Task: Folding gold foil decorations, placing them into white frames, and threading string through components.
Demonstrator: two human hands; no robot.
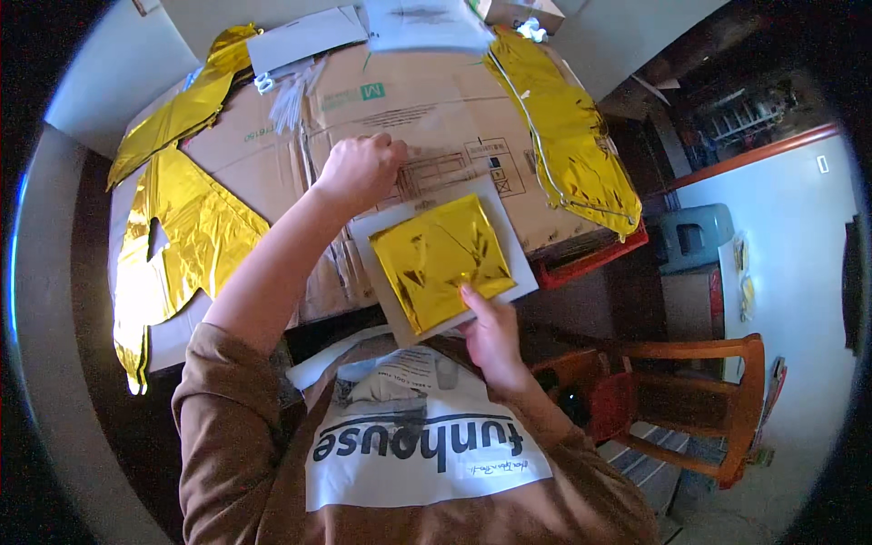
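Note:
My right hand [496,343] grips the lower edge of a stiff white card, its thumb pressed on a square of folded gold foil [445,254] that lies on the card. The pale rim of the card [521,278] shows around the foil. Higher up and to the left, my left hand [363,171] is closed over the cardboard, its fingers curled together. Whatever is in those fingers, if anything, is hidden. The card and foil are held tilted above the near edge of the large flat cardboard [436,100].
Loose gold foil sheets [204,227] hang over the left side, and another gold foil piece [581,136] lies along the right. Clear thin strips [289,102] rest near the back. A clear plastic bag [427,25] sits at the far edge. A wooden chair [740,400] stands at right.

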